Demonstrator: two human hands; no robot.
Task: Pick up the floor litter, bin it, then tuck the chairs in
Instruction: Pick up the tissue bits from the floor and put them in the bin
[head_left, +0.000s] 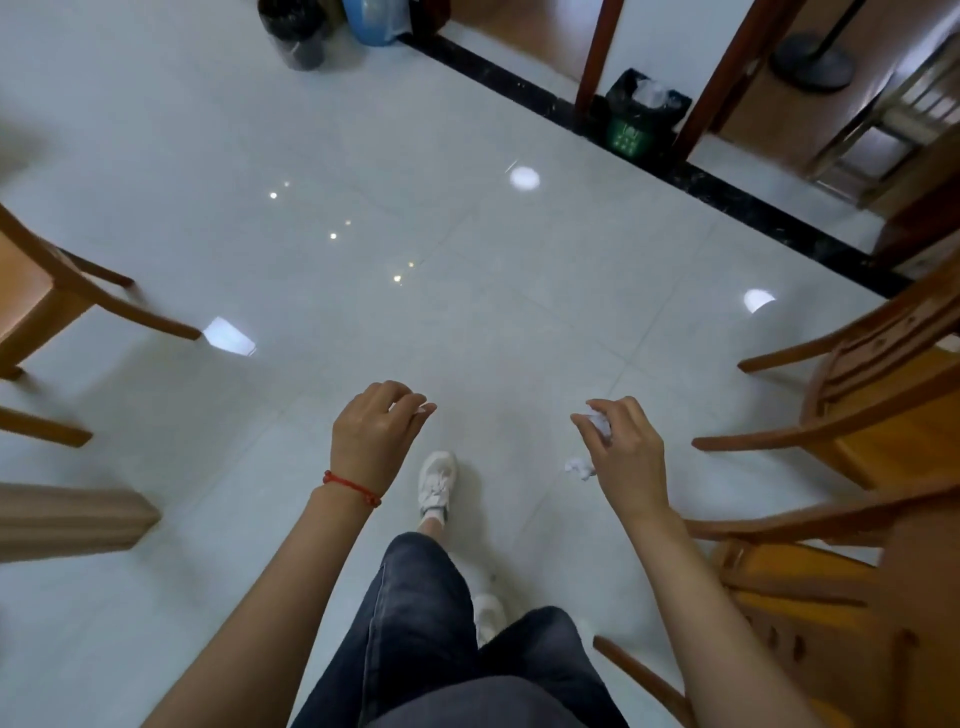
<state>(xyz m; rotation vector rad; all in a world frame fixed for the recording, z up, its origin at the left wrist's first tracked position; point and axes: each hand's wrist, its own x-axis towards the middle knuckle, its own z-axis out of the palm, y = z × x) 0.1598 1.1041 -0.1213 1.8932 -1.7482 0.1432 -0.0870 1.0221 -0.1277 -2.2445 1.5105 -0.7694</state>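
1. two hands are held out low over the pale tiled floor (311, 156): the left hand (375, 435) has its fingers curled in a grip on a small white paper scrap (420, 410) that shows only at the fingertips, and a red string bracelet (352, 488) circles that wrist.
2. the right hand (626, 447) is clamped in a grip on a crumpled white paper ball (598, 422), pinched between thumb and fingers.
3. another crumpled paper wad (579, 467) shows just below and left of the right hand; i cannot tell whether it lies on the floor or hangs from the hand.
4. one white sneaker (437, 483) is stepped forward between the hands, above dark jeans (415, 613).
5. wooden chairs stand on both sides: a left chair (47, 296) at the frame edge and right chairs (857, 395) close beside the right arm.
6. far ahead, a green bin (636, 122) with a black liner sits by a dark floor strip between two wooden posts; a black bin (293, 34) and a blue bin (371, 21) stand well apart to its left, at the top edge.
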